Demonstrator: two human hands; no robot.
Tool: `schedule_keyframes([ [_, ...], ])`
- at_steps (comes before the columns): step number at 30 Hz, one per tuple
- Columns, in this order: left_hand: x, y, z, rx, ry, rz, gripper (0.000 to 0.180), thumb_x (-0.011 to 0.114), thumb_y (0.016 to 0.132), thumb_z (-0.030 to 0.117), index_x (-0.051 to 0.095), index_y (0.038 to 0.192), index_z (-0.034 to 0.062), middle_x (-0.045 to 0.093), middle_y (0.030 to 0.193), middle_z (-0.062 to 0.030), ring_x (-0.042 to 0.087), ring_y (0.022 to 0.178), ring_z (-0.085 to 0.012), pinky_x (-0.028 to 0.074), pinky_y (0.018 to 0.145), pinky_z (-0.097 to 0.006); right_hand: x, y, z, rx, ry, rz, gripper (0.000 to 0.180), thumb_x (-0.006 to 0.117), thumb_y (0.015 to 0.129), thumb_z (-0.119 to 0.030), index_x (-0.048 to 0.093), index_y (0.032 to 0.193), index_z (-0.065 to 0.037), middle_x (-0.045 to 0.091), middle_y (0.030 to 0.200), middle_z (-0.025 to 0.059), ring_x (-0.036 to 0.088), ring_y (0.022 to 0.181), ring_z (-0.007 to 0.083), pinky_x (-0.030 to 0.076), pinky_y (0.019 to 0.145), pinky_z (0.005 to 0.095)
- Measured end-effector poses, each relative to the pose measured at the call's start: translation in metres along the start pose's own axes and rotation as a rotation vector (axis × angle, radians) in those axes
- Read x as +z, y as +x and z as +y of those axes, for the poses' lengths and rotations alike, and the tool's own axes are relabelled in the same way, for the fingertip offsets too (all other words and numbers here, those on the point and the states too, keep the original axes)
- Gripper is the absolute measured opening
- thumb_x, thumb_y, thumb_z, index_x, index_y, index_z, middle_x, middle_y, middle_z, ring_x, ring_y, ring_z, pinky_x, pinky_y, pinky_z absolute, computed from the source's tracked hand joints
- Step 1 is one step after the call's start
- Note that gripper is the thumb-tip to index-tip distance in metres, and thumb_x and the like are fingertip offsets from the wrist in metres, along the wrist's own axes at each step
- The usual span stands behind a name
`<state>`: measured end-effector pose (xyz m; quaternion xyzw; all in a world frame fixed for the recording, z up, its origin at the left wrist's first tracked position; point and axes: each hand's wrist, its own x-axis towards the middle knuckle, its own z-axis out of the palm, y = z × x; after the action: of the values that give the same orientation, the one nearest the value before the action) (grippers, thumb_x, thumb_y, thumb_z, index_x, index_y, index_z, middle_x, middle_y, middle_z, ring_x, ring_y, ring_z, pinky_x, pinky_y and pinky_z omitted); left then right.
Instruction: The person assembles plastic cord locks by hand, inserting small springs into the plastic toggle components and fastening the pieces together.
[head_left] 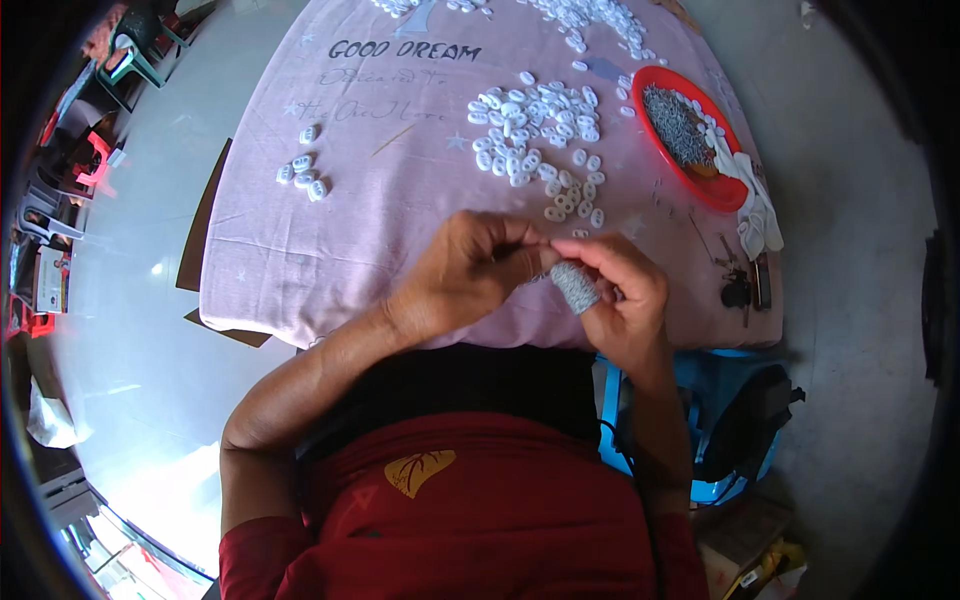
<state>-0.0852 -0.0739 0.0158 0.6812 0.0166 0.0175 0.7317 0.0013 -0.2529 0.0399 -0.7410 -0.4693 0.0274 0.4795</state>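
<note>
Over the near part of the cloth-covered table, my left hand (pixel 465 268) and my right hand (pixel 630 290) meet at the fingertips. Both are closed in a pinch, and whatever sits between the fingers is too small or hidden to name. A grey knitted sleeve (pixel 575 288) covers my right thumb. Just beyond the hands lie several cream oval pieces (pixel 567 196) with holes. Behind these spreads a loose heap of white oval plastic pieces (pixel 530 115). A small group of similar white pieces (pixel 304 172) lies apart on the left.
A red tray (pixel 641 90) of small grey metal parts (pixel 675 125) stands at the right, with white gloves (pixel 757 215) over its edge. Keys (pixel 737 288) lie near the right edge. More white pieces (pixel 600 18) cover the far end. A blue plastic chair (pixel 725 480) stands below right.
</note>
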Motion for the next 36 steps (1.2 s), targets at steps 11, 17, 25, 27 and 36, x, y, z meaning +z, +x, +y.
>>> schedule_keyframes([
  [11,0.001,-0.023,-0.018,-0.02,-0.102,0.057,0.012,0.065,0.093,0.011,0.069,0.093,-0.0005,0.055,0.07,0.0062,0.044,0.066,-0.0007,0.037,0.056,-0.021,0.018,-0.018,0.02,0.075,0.268,-0.044,0.024,0.068,0.077,0.007,0.067,0.099,-0.002,0.061,0.085,0.0024,0.049,0.064,0.0043,0.033,0.05,0.0191],
  [17,0.003,-0.023,-0.01,-0.073,-0.077,-0.028,0.012,0.065,0.094,0.011,0.068,0.094,-0.0009,0.06,0.08,0.005,0.048,0.075,-0.0014,0.041,0.065,-0.021,0.012,-0.03,0.017,0.124,0.169,0.014,0.014,0.065,0.079,0.003,0.063,0.092,-0.002,0.058,0.08,0.0016,0.045,0.061,0.0047,0.034,0.051,0.02],
  [25,-0.018,-0.018,0.029,0.106,0.71,0.064,0.008,0.07,0.083,0.003,0.067,0.09,-0.0008,0.066,0.083,-0.0095,0.065,0.072,-0.0154,0.051,0.062,-0.028,-0.009,-0.04,0.067,0.238,0.186,0.226,0.014,0.054,0.084,0.005,0.059,0.097,0.003,0.059,0.085,0.0045,0.055,0.081,0.0102,0.046,0.077,0.0238],
  [27,-0.037,-0.027,0.023,0.061,0.758,0.038,0.012,0.073,0.081,0.006,0.068,0.09,0.0006,0.066,0.079,-0.0084,0.064,0.067,-0.0151,0.051,0.061,-0.027,-0.008,-0.038,0.064,0.221,0.184,0.229,0.015,0.054,0.083,0.006,0.058,0.097,0.003,0.059,0.085,0.0045,0.055,0.082,0.0098,0.046,0.078,0.0236],
  [36,-0.008,-0.013,0.008,0.147,0.799,0.016,0.038,0.079,0.077,0.023,0.063,0.105,0.0032,0.067,0.083,-0.0111,0.066,0.071,-0.0242,0.052,0.064,-0.035,-0.009,-0.041,0.062,0.229,0.272,0.249,0.012,0.055,0.083,0.008,0.058,0.094,0.003,0.057,0.085,0.0022,0.053,0.079,0.007,0.044,0.074,0.021],
])
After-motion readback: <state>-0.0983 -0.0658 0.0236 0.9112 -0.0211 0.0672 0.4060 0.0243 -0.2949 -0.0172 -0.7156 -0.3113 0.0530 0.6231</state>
